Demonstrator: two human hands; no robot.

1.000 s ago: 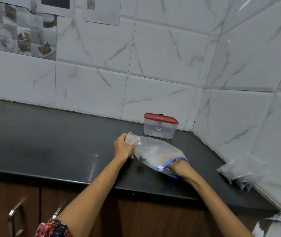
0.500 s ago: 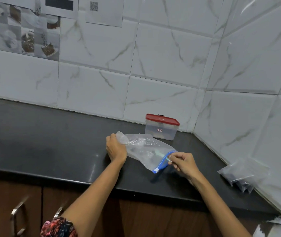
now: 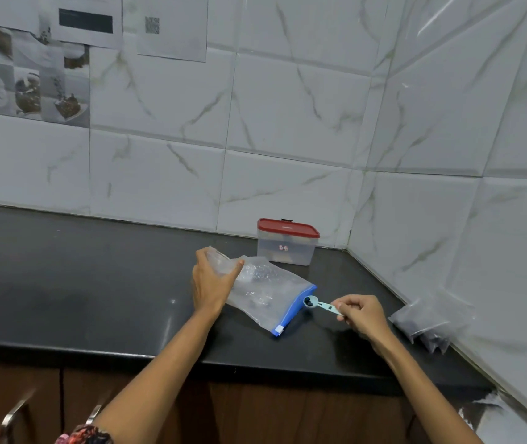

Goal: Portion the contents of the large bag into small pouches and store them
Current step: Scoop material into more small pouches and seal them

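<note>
At frame centre the left hand [image 3: 212, 285] grips the large bag's [image 3: 265, 291] closed end on the tabletop [image 3: 79, 283]. Its blue mouth faces lower right toward the loaded scoop [image 3: 320, 305], pinched by the right hand's [image 3: 363, 315] fingers [image 3: 344, 307]. Small pouches [image 3: 429, 318] lie right, nearer that hand.

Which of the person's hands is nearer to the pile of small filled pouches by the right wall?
Right. The right hand, pinching the spoon, sits just left of the pouches; the left hand grips the large bag farther away.
</note>
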